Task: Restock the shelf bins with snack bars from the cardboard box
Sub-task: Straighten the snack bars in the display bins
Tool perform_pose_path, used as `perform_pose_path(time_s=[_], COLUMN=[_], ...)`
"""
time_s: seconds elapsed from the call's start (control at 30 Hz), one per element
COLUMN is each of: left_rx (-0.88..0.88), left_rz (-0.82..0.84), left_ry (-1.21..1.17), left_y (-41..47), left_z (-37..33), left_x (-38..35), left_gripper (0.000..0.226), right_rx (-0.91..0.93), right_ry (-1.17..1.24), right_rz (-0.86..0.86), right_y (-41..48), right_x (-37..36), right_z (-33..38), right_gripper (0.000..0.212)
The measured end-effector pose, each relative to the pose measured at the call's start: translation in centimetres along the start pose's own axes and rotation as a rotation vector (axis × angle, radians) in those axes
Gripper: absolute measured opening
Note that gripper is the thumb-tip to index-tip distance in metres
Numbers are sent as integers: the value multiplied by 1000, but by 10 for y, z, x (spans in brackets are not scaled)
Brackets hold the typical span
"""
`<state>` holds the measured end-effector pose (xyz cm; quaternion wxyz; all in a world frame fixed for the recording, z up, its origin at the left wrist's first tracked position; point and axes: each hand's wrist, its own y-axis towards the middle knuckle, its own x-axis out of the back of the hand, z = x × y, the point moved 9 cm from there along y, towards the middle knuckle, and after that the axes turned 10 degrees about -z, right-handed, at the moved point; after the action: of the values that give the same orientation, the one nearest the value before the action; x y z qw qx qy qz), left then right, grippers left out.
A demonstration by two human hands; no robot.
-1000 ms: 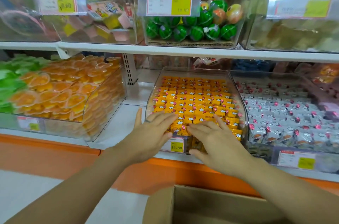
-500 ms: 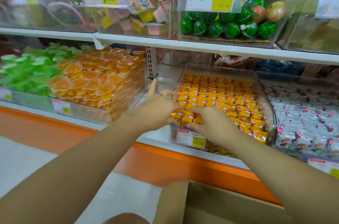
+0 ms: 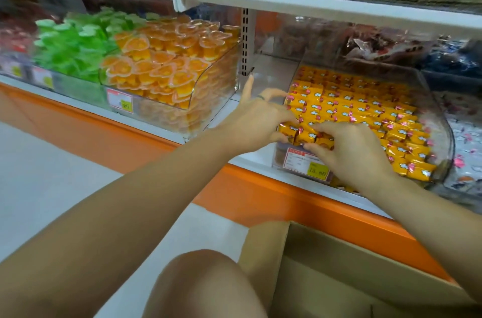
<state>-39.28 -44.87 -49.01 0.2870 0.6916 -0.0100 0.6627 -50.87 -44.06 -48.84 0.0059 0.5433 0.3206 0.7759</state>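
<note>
My left hand [image 3: 257, 119] and right hand [image 3: 350, 152] pinch front-row snack bars [image 3: 303, 134] into place; the bin [image 3: 446, 132] looks almost full, the cardboard box [image 3: 326, 260] contents hidden from me.

The snack-bar bin [image 3: 446, 140] was open on top, but the upper shelf [image 3: 313, 3] overhung it at 12 o'clock and its curved clear wall closed 3 o'clock. At 9 o'clock a bare shelf gap [image 3: 266, 67] separated it from the jelly-cup bin [image 3: 224, 67], passable.
</note>
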Motion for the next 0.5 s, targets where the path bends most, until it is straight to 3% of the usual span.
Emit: perform_pose_path(time_s=[0.2,0.33,0.43,0.5], left_rx=[-112,-133,-187,-185], left_rz=[44,58,-108,-261], left_ry=[148,274,255,216], left_y=[-5,-14,-25,-34], left_z=[-9,-13,-20,-24], left_x=[-10,-19,-14,-11], left_gripper=[39,40,39,46], right_rx=[-23,76,166,191], right_ry=[-17,-101,-106,-105], right_rz=[183,164,-2,-6], right_y=[10,-3,-25,-38], right_x=[-16,-16,-1,-5], right_z=[-8,5,13,10], right_gripper=[38,45,60,63])
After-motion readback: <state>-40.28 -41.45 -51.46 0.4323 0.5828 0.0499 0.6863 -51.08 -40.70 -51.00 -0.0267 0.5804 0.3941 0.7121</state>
